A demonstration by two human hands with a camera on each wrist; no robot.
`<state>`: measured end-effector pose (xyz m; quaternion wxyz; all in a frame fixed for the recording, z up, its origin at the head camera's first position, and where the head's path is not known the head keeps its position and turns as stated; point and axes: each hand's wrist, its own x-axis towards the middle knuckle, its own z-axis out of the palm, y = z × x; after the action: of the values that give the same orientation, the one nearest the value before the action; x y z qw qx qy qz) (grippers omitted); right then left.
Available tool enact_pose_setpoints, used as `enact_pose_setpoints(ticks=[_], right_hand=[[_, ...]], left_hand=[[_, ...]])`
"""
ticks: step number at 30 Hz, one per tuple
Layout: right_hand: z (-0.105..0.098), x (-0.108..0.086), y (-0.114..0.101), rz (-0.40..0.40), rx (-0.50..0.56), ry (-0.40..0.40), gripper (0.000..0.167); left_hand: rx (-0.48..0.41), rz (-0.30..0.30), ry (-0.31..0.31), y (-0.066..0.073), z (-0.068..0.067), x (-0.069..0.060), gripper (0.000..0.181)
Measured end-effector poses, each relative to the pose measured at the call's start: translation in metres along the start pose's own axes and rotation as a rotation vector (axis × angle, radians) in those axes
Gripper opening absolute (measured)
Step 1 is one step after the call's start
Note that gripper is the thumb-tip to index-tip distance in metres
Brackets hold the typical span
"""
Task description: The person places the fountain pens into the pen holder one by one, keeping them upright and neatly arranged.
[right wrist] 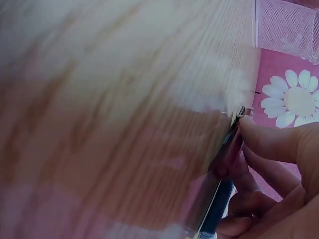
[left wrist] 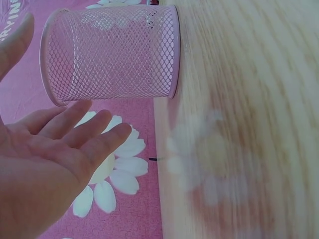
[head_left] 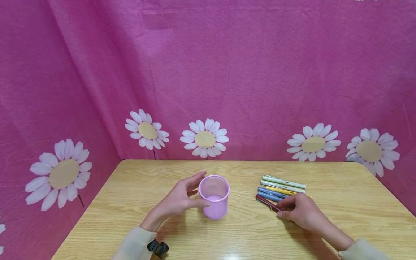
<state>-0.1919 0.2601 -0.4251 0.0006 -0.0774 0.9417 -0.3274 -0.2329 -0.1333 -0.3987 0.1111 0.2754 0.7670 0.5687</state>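
A pink mesh pen cup (head_left: pixel 217 211) stands upright on the table, its mouth facing up. My left hand (head_left: pixel 177 198) is at the cup's left side, thumb in front and fingers behind, spread and not gripping it; the left wrist view shows a gap between palm and mesh (left wrist: pixel 114 55). To the right, my right hand (head_left: pixel 303 212) pinches a dark red pen (head_left: pixel 264 201) between thumb and fingers. In the right wrist view this pen (right wrist: pixel 230 152) lies low over the wood, and a dark blue pen (right wrist: pixel 217 206) shows beside it.
Beyond the red pen, two blue pens (head_left: pixel 269 196), a yellow pen (head_left: pixel 280 190) and two pale green pens (head_left: pixel 282 180) lie side by side. The wooden table (head_left: pixel 146 173) ends at a pink cloth (head_left: pixel 260 79) with daisies, behind and to the left.
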Motion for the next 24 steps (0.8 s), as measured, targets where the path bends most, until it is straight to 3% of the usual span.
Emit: enact_pose_setpoints(ticks=[11, 16, 24], right_hand=[[0.002, -0.008, 0.001, 0.001, 0.125, -0.049, 0.017], [0.002, -0.006, -0.003, 0.007, 0.087, -0.048, 0.030], [0.005, -0.006, -0.008, 0.045, 0.034, -0.027, 0.028]], left_hand=[[-0.110, -0.019, -0.035, -0.006, -0.001, 0.003, 0.092], [-0.144, -0.025, -0.040, -0.009, 0.000, 0.006, 0.091], [-0.133, -0.008, -0.039, -0.009, 0.000, 0.007, 0.089]])
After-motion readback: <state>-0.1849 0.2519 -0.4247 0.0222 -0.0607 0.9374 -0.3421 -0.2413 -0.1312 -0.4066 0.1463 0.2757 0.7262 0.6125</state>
